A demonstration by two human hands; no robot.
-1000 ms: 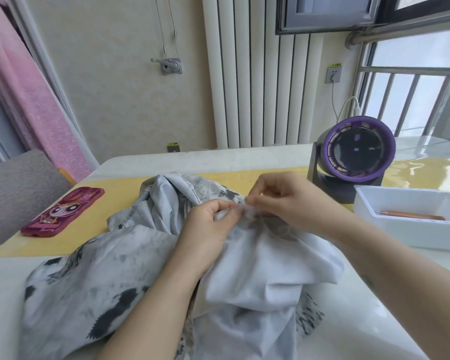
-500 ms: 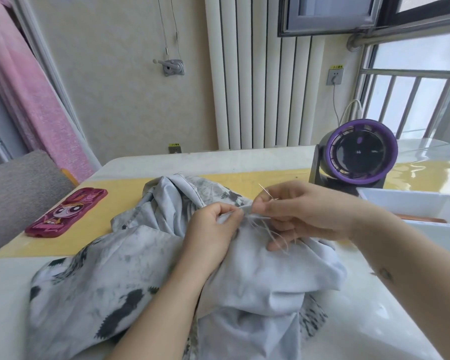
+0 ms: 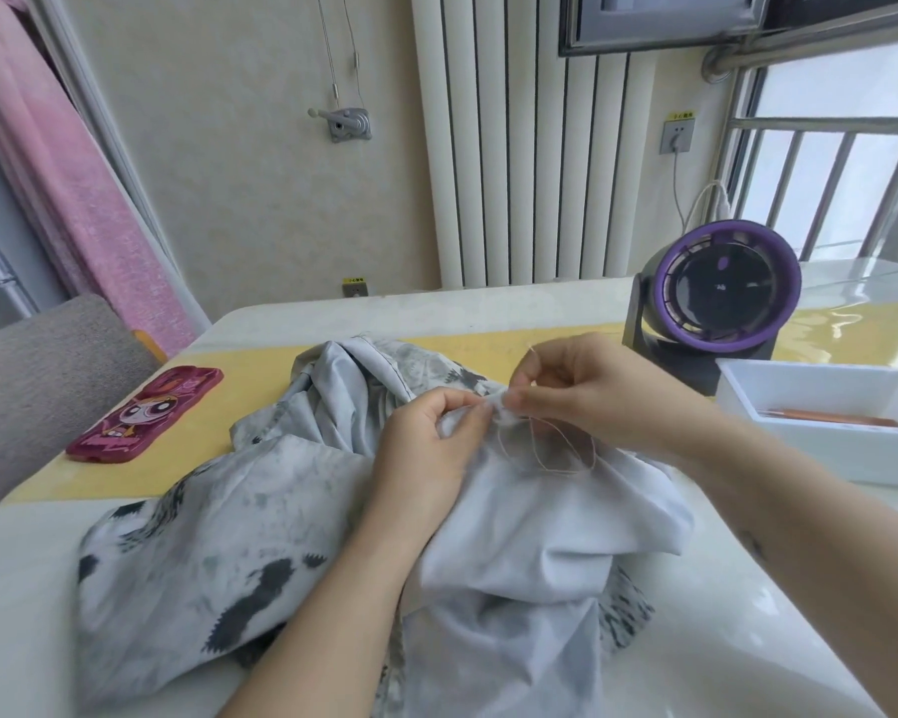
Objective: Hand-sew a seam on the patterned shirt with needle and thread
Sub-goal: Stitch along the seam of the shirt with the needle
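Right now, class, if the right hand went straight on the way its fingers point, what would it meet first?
Probably the pinched fold of the grey patterned fabric shirt, then the left hand holding it; depth is unclear.

Crumpled shirt fills the middle of the surface. Free lanes: the near right corner, the far strip behind the shirt, and the yellow band between shirt and phone at left. Obstacles at right: fan, far; white tray, just nearer; loose thread loop on the shirt's crest.
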